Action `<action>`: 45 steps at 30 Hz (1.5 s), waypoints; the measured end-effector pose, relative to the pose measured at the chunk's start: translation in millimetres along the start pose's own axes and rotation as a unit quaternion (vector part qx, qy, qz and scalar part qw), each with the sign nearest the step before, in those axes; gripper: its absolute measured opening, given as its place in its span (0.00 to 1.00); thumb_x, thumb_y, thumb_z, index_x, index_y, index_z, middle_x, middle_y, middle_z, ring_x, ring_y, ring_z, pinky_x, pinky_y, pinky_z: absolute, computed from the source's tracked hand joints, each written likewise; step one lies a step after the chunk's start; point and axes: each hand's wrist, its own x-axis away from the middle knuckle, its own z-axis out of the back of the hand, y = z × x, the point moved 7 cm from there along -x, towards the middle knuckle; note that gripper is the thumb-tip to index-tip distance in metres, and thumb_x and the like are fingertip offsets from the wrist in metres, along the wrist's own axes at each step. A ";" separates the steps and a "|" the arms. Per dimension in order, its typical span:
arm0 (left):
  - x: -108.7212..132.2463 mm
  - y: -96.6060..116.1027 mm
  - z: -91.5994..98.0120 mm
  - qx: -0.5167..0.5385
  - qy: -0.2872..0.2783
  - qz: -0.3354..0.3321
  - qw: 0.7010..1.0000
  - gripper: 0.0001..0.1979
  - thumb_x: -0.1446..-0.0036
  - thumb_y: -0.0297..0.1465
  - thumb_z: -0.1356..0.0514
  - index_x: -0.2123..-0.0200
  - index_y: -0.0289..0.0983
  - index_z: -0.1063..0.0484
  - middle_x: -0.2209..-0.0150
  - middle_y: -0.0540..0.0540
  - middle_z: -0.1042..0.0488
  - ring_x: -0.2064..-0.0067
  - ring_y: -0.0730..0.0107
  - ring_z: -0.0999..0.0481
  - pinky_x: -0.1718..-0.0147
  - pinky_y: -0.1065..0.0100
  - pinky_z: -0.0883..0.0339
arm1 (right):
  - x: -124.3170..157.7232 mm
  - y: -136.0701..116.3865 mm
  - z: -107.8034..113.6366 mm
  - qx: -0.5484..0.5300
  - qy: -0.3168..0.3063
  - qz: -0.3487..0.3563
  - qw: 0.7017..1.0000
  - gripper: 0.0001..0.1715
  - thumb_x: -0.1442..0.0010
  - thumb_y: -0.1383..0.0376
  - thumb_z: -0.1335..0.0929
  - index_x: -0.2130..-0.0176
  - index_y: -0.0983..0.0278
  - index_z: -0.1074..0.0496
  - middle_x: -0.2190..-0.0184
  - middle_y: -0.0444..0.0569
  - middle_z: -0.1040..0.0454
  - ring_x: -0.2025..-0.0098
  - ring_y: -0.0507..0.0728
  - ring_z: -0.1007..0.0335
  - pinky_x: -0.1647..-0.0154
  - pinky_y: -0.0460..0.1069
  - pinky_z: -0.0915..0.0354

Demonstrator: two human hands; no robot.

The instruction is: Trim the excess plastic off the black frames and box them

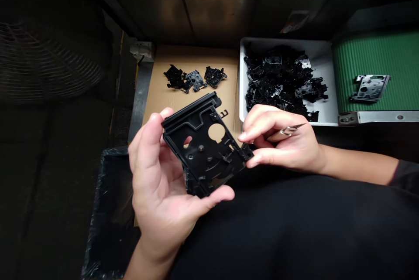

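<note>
A black plastic frame (199, 153) with a round hole is held up between both hands, tilted. My left hand (163, 179) wraps its left side, fingers behind and thumb along the lower edge. My right hand (281, 140) pinches the frame's right corner between thumb and fingers, and a small pointed metal tool (290, 130) lies across its curled fingers. Behind the frame, several similar black parts (196, 80) rest on brown cardboard (196, 56).
A white bin (327, 114) heaped with black parts stands behind my right hand. Right of it, one frame (372, 87) lies on a green ribbed conveyor belt (406, 70). A fan guard (46, 62) is at the left, a plastic-lined bin (108, 223) below.
</note>
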 end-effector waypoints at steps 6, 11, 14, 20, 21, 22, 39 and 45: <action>5.6 -5.4 32.6 0.019 0.024 0.002 1.000 0.59 0.62 0.43 0.14 0.27 0.64 0.32 0.23 0.54 0.39 0.20 0.33 0.44 0.27 0.39 0.30 | -17.3 5.5 -31.6 -0.038 -0.008 0.036 0.999 0.21 0.45 0.71 0.15 0.52 0.67 0.16 0.61 0.48 0.24 0.70 0.46 0.36 0.78 0.41 0.37; 9.4 -9.5 55.6 -0.007 0.045 -0.003 0.999 0.56 0.59 0.43 0.15 0.27 0.63 0.32 0.23 0.55 0.37 0.17 0.33 0.50 0.26 0.38 0.31 | -29.3 9.2 -53.4 -0.038 -0.025 0.039 0.998 0.18 0.43 0.72 0.16 0.53 0.66 0.17 0.61 0.45 0.26 0.74 0.44 0.41 0.80 0.42 0.39; 11.4 -10.7 66.3 -0.024 0.051 -0.013 0.998 0.59 0.61 0.48 0.15 0.26 0.64 0.33 0.22 0.55 0.37 0.18 0.28 0.53 0.29 0.34 0.28 | -34.8 10.8 -64.4 -0.059 -0.035 0.044 0.997 0.20 0.45 0.74 0.16 0.53 0.67 0.17 0.61 0.44 0.27 0.74 0.43 0.42 0.80 0.42 0.39; 17.6 -14.9 80.0 -0.035 0.054 0.023 0.998 0.54 0.56 0.54 0.19 0.27 0.69 0.35 0.21 0.61 0.39 0.19 0.26 0.51 0.34 0.31 0.23 | -40.8 16.0 -81.8 -0.056 -0.044 0.031 0.997 0.20 0.45 0.73 0.16 0.54 0.66 0.17 0.61 0.45 0.26 0.72 0.45 0.38 0.77 0.42 0.38; 18.6 -15.2 82.1 -0.032 0.053 0.022 0.998 0.54 0.56 0.54 0.19 0.27 0.69 0.35 0.21 0.61 0.39 0.19 0.27 0.50 0.34 0.31 0.22 | -41.4 16.9 -84.6 -0.056 -0.045 0.029 0.997 0.20 0.45 0.73 0.15 0.54 0.67 0.17 0.61 0.45 0.26 0.71 0.45 0.37 0.77 0.42 0.38; 19.6 -15.9 84.5 -0.029 0.053 0.023 0.998 0.54 0.55 0.53 0.19 0.27 0.69 0.35 0.22 0.61 0.39 0.19 0.27 0.50 0.34 0.32 0.22 | -42.0 17.7 -87.5 -0.059 -0.046 0.028 0.997 0.20 0.46 0.73 0.15 0.54 0.67 0.17 0.62 0.45 0.26 0.71 0.45 0.36 0.77 0.43 0.38; 53.7 -45.4 154.0 0.045 0.113 0.024 0.992 0.60 0.64 0.39 0.14 0.27 0.62 0.31 0.22 0.50 0.38 0.22 0.26 0.40 0.40 0.41 0.16 | -57.8 40.1 -161.8 -0.050 -0.096 0.002 0.994 0.20 0.44 0.64 0.14 0.53 0.63 0.15 0.62 0.47 0.24 0.71 0.48 0.35 0.78 0.43 0.37; 79.3 -56.7 183.8 0.054 0.145 0.041 0.987 0.58 0.59 0.38 0.14 0.26 0.60 0.33 0.22 0.46 0.39 0.22 0.33 0.38 0.31 0.40 0.27 | -64.6 46.3 -201.4 -0.032 -0.130 -0.001 0.991 0.18 0.42 0.67 0.15 0.53 0.65 0.17 0.62 0.47 0.22 0.67 0.48 0.30 0.74 0.42 0.35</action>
